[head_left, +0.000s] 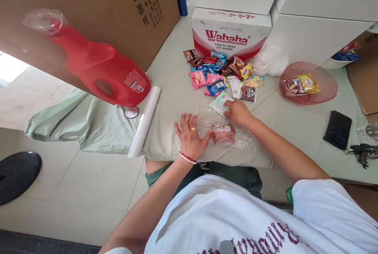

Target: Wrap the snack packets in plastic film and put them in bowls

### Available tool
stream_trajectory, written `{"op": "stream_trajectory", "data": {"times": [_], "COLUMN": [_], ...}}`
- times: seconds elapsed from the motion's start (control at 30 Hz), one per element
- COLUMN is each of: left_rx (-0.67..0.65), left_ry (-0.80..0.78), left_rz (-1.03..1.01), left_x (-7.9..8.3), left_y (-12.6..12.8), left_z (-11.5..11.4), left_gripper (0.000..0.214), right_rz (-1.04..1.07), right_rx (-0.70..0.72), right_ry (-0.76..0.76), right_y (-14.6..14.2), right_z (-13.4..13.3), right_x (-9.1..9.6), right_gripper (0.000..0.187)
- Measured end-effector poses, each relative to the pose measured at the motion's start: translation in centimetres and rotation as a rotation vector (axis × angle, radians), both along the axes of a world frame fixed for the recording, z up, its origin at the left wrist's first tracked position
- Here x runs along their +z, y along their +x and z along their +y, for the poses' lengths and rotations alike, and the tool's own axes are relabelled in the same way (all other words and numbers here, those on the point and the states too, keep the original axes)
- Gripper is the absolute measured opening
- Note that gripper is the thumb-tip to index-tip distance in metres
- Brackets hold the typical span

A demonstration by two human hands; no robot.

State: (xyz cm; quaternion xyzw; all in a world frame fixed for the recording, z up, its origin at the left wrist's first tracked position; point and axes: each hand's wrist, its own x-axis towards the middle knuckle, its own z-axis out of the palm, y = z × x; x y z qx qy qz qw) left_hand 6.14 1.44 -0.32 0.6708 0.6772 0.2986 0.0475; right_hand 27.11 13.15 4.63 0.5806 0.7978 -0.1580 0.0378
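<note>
My left hand lies flat with fingers spread on the left edge of a clear plastic bag on the pale green cloth. A brown-red snack packet lies inside the bag, just right of that hand. My right hand is closed on the edge of a light green and white packet at the bag's far side. Beyond it lies a pile of several small snack packets.
A Wahaha carton stands behind the pile. A pink mesh bowl with packets sits at right, a black phone and keys nearer. A white roll, a round lid, a red jug and a big cardboard box are at left.
</note>
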Motion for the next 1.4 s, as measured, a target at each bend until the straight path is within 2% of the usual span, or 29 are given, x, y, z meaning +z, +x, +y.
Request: {"op": "stream_trajectory", "data": {"times": [0.1,0.2,0.27,0.33,0.4,0.5,0.53,0.6,0.7,0.77,0.87,0.97,1.0,1.07,1.13,1.17,1.2,1.27,1.33,1.4], "left_rx": [0.0,0.048,0.069,0.082,0.05,-0.096,-0.148,-0.225,-0.312,-0.39,-0.481,-0.506,-0.52,-0.55,-0.571,-0.572,-0.565,-0.552,-0.552,-0.564], "left_ry": [-0.074,-0.173,-0.218,-0.234,-0.224,-0.21,-0.215,-0.23,-0.215,-0.181,-0.128,-0.105,-0.1,-0.083,-0.068,-0.066,-0.065,-0.066,-0.065,-0.064], "left_rz": [0.046,0.023,0.003,-0.022,-0.07,-0.249,-0.336,-0.511,-0.616,-0.553,-0.322,-0.081,-0.026,0.042,0.081,0.097,0.111,0.137,0.152,0.152], "left_x": [0.1,-0.6,-1.2,-1.6,-1.8,-1.4,-1.0,-0.1,1.4,2.1,2.3,1.6,1.3,0.7,0.2,0.0,-0.1,-0.3,-0.4,-0.5], "left_y": [1.3,1.9,1.7,1.1,0.1,-1.6,-2.0,-2.1,-0.5,1.4,3.5,3.9,3.8,3.4,3.3,3.3,3.4,3.5,3.5,3.5], "left_z": [0.3,1.0,1.4,1.7,2.0,2.2,2.0,1.5,-0.2,-1.5,-3.0,-3.7,-3.8,-4.0,-4.2,-4.2,-4.3,-4.2,-4.2,-4.2], "left_gripper": [0.068,0.076,0.079,0.075,0.053,0.013,0.007,0.009,0.007,0.01,0.024,0.034,0.036,0.044,0.052,0.054,0.055,0.054,0.053,0.053], "right_rz": [0.069,0.09,0.031,-0.04,-0.068,-0.032,-0.005,0.051,0.083,0.099,0.202,0.448,0.531,0.589,0.478,0.395,0.323,0.269,0.332,0.438], "right_rx": [0.057,0.321,0.494,0.539,0.486,0.396,0.373,0.345,0.327,0.307,0.288,0.331,0.306,0.116,-0.147,-0.232,-0.271,-0.256,-0.264,-0.329], "right_ry": [0.005,0.018,-0.017,-0.074,-0.119,-0.149,-0.149,-0.15,-0.17,-0.184,-0.192,-0.213,-0.202,-0.086,0.112,0.186,0.222,0.196,0.129,0.075], "right_y": [0.6,1.1,1.0,0.8,0.7,0.8,0.9,0.8,0.3,0.1,0.7,2.7,3.6,5.2,6.5,6.9,7.2,7.4,7.0,6.0], "right_z": [-1.3,-4.7,-7.5,-10.1,-11.8,-12.8,-12.9,-12.9,-12.8,-12.7,-12.6,-12.8,-12.9,-13.4,-14.1,-14.5,-15.0,-15.7,-15.9,-15.2], "right_x": [1.6,3.3,3.5,2.9,1.9,0.7,0.5,0.3,0.0,-0.3,-0.6,-0.5,-0.4,-0.7,-1.5,-2.0,-2.4,-2.7,-2.1,-0.8], "right_gripper": [0.028,0.034,0.039,0.046,0.054,0.058,0.057,0.056,0.054,0.047,0.036,0.031,0.031,0.034,0.043,0.05,0.053,0.041,0.025,0.02]}}
